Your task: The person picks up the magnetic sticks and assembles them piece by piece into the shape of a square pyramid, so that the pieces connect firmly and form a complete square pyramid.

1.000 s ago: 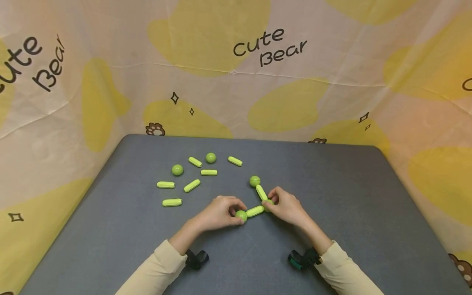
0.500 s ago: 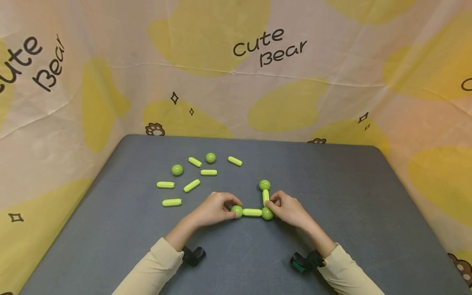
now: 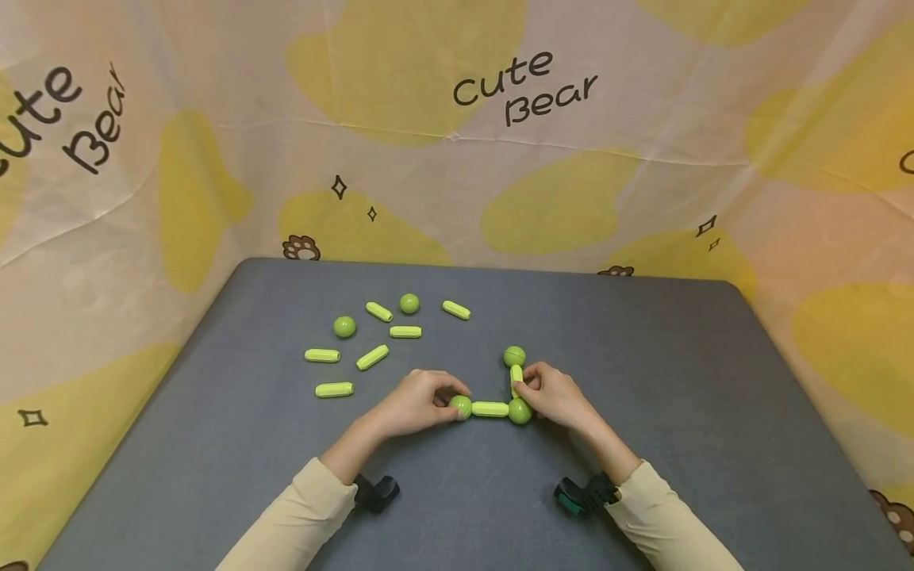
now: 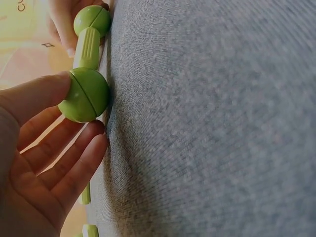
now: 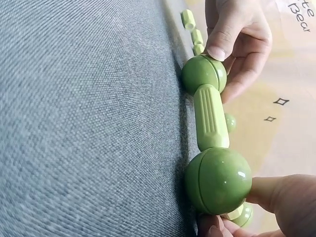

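Note:
Three green balls and two lime-green ribbed rods are joined in an L shape on the table. My left hand (image 3: 420,403) pinches the left end ball (image 3: 462,407) between thumb and fingers; the left wrist view shows its seam. From that ball a rod (image 3: 490,409) runs sideways to the corner ball (image 3: 520,411). My right hand (image 3: 558,396) pinches the second rod (image 3: 516,374) just beyond the corner ball, partly covering it. At that rod's far end sits the third ball (image 3: 514,357). In the right wrist view, the corner ball (image 5: 218,181) hides part of the right fingers.
Several loose lime-green rods (image 3: 373,358) lie on the grey table (image 3: 643,357) to the left and behind. Among them are two loose balls, one at the left (image 3: 344,327) and one farther back (image 3: 409,303). A patterned cloth (image 3: 400,95) encloses the table's back and sides.
The slanted L has turned so one rod lies sideways and the other points away. My left hand shifted slightly left with its ball; my right fingers moved from the corner ball onto the rod.

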Action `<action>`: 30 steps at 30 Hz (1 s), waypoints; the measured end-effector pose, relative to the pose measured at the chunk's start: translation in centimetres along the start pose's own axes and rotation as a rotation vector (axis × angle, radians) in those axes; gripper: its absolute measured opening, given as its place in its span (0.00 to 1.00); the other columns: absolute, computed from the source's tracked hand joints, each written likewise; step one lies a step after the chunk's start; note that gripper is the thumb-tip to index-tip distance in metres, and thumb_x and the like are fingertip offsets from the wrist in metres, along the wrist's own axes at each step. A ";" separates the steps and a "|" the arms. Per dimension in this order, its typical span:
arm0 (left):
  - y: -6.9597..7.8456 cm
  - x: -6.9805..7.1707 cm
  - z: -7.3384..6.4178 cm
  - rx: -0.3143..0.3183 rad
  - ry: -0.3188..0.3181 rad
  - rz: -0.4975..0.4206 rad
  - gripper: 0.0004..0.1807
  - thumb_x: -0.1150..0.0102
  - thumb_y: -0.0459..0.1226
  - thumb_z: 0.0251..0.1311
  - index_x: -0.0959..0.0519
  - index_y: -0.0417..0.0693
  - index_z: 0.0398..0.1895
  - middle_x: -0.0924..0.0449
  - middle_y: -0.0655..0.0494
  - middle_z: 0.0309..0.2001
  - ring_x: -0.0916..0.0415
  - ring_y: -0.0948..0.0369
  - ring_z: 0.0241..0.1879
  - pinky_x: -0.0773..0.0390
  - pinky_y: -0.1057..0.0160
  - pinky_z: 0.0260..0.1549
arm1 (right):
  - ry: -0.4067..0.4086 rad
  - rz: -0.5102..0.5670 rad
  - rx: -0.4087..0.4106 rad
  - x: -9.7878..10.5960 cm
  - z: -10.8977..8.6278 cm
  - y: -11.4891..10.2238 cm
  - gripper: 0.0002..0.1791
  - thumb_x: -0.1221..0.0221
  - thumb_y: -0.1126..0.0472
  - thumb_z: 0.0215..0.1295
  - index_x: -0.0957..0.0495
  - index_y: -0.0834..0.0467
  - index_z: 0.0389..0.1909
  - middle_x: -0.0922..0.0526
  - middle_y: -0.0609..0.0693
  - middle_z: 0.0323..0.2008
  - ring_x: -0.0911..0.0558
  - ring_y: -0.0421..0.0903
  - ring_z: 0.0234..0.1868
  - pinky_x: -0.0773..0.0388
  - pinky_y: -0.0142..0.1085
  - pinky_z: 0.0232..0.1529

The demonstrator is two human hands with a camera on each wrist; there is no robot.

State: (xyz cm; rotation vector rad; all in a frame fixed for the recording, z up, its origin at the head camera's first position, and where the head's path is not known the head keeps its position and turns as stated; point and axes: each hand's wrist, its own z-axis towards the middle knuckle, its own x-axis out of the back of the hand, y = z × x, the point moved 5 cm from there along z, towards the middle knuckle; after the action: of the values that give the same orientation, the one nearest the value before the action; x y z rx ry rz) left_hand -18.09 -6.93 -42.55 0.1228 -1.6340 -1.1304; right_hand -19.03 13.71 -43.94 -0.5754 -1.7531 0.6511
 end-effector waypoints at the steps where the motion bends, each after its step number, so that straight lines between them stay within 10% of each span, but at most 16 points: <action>1: 0.0 0.0 0.0 -0.004 0.002 0.002 0.13 0.35 0.37 0.52 0.18 0.47 0.42 0.19 0.59 0.38 0.22 0.67 0.35 0.23 0.72 0.32 | -0.001 0.000 0.001 0.0 0.0 0.0 0.18 0.43 0.55 0.61 0.27 0.64 0.46 0.20 0.48 0.26 0.26 0.41 0.16 0.29 0.33 0.21; 12: -0.4 3.1 -1.7 0.027 0.120 0.001 0.13 0.34 0.35 0.51 0.19 0.46 0.42 0.18 0.55 0.40 0.20 0.61 0.38 0.21 0.63 0.36 | -0.005 0.000 0.009 0.0 0.1 -0.1 0.17 0.43 0.55 0.62 0.27 0.63 0.45 0.20 0.48 0.25 0.26 0.41 0.16 0.30 0.33 0.20; 30: -5.3 10.6 -7.9 0.227 0.386 0.055 0.16 0.34 0.35 0.50 0.19 0.44 0.44 0.19 0.51 0.43 0.21 0.52 0.43 0.21 0.54 0.40 | 0.001 0.008 0.015 0.0 -0.2 -0.1 0.17 0.43 0.56 0.62 0.27 0.64 0.46 0.21 0.48 0.24 0.26 0.41 0.16 0.30 0.33 0.20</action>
State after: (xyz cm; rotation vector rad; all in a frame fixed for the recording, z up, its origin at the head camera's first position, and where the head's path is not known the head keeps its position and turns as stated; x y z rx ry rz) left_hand -18.41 -20.75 -39.27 0.4150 -1.4026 -0.8159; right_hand -18.84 13.70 -43.81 -0.5728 -1.7447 0.6686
